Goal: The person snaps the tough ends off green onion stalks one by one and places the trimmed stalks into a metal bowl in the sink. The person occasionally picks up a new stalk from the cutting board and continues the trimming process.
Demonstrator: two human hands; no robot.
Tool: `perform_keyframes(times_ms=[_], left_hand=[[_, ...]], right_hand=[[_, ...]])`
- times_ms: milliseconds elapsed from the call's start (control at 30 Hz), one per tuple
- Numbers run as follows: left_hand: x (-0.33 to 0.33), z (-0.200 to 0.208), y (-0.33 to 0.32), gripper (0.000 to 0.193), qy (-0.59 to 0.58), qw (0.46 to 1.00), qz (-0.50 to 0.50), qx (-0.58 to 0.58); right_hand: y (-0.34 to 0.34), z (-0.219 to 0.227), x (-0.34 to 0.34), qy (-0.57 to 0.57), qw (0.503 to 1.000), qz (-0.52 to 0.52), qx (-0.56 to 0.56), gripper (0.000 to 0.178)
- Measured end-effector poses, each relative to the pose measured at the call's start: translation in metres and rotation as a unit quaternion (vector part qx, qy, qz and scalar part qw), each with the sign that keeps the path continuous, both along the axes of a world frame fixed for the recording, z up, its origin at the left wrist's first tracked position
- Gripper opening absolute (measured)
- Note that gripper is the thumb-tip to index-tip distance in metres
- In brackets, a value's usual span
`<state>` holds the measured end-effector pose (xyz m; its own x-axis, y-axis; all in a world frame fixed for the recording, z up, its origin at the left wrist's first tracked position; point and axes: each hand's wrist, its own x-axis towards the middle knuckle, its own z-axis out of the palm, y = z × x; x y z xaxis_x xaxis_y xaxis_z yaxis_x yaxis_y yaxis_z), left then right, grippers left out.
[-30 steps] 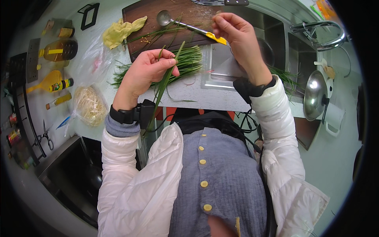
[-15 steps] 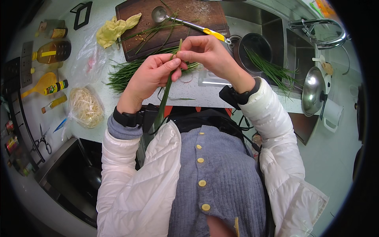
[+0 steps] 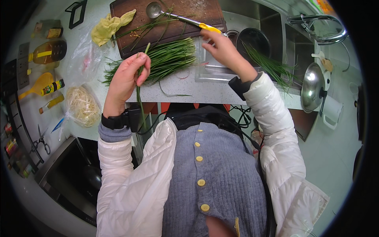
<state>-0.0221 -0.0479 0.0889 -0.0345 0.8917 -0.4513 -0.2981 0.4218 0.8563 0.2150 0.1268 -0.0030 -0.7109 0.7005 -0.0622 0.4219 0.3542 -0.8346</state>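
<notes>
A few green garlic chives hang upright from my left hand, pinched between thumb and fingers with the pale ends up. Under and beside that hand, a large bunch of chives lies on the counter against the cutting board. My right hand hovers above a transparent plastic tray, its thumb and fingers apart and nothing visible in them. Its fingertips overlap the yellow handle of a ladle, but contact cannot be made out. Loose chives lie across the board.
At right, a black pan sits in the sink, with more chives over its edge. A metal lid stands beyond. On the left are a yellow cloth, a bag of bean sprouts, an oil bottle and scissors.
My hands have parted: the left moved left with the chives, and the right let go of them and moved right, over the tray. The bunch on the counter is now more exposed.
</notes>
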Motion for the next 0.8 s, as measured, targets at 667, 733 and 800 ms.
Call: perform_keyframes(times_ms=[667,733,800], left_hand=[[0.024,0.012,0.035,0.02,0.298,0.945,-0.126,0.052],[0.027,0.019,0.037,0.019,0.199,0.973,-0.105,0.042],[0.031,0.022,0.038,0.017,0.121,0.988,-0.091,0.036]], right_hand=[[-0.013,0.071,-0.003,0.095,0.975,0.099,-0.172,0.015],[-0.013,0.081,-0.004,0.121,0.968,0.07,-0.208,0.015],[-0.018,0.086,-0.008,0.188,0.943,0.034,-0.272,0.017]])
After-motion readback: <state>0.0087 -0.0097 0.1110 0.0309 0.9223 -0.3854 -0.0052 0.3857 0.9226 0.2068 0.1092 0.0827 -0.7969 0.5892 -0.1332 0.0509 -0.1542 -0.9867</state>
